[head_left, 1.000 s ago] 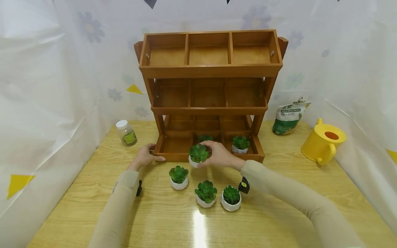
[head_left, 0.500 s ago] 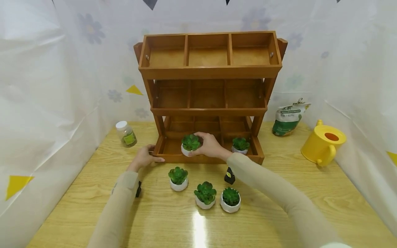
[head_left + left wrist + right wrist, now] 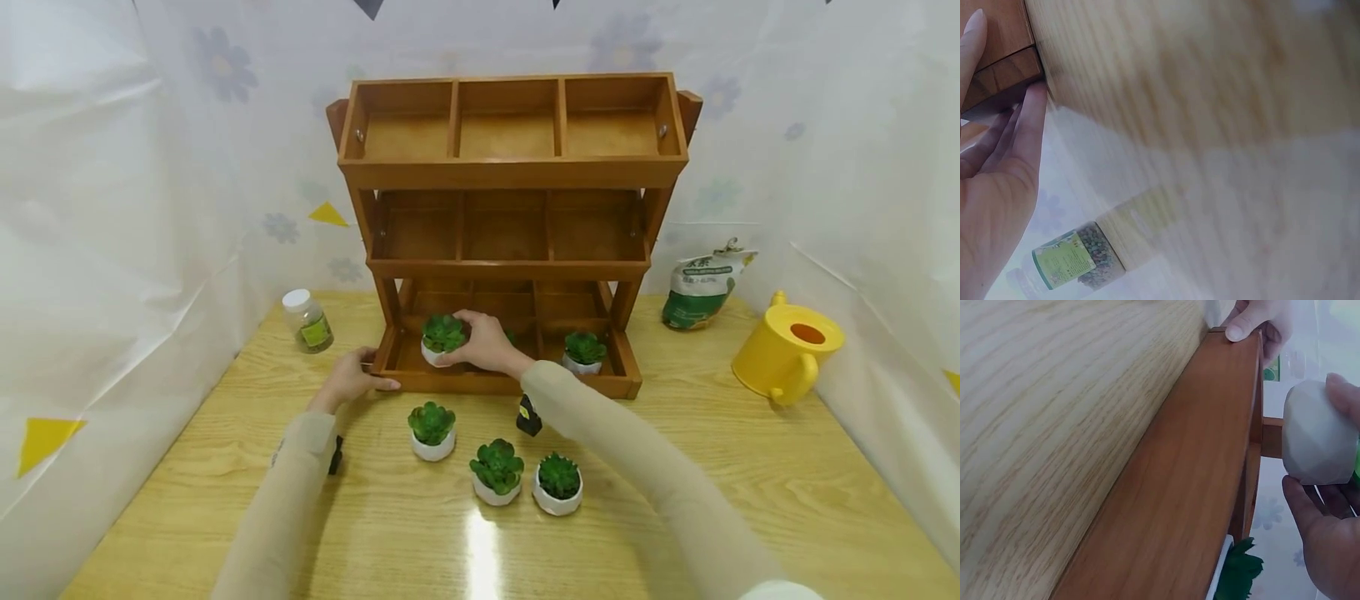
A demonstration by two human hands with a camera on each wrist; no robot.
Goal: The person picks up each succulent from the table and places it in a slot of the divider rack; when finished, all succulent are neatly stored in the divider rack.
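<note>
My right hand (image 3: pixel 489 343) grips a potted succulent (image 3: pixel 442 335) with green leaves and a white pot. It is over the left compartment of the wooden plant shelf's (image 3: pixel 517 173) bottom tier. In the right wrist view the pot hangs above the front board (image 3: pixel 1172 469), between thumb and fingers. My left hand (image 3: pixel 349 382) holds the shelf's lower left corner, thumb on the front and fingers along the side. A second succulent (image 3: pixel 584 350) sits in the bottom right compartment; another in the middle one is mostly hidden behind my right hand.
Three potted succulents stand on the table before the shelf: a left one (image 3: pixel 432 427), a middle one (image 3: pixel 497 468) and a right one (image 3: pixel 558 479). A lidded jar (image 3: pixel 309 323) is at left; a green-and-white bag (image 3: pixel 701 290) and a yellow watering can (image 3: pixel 783 350) are at right.
My right hand has carried the potted succulent left and farther back, from in front of the bottom tier to over its left compartment. My left hand has stayed at the shelf corner.
</note>
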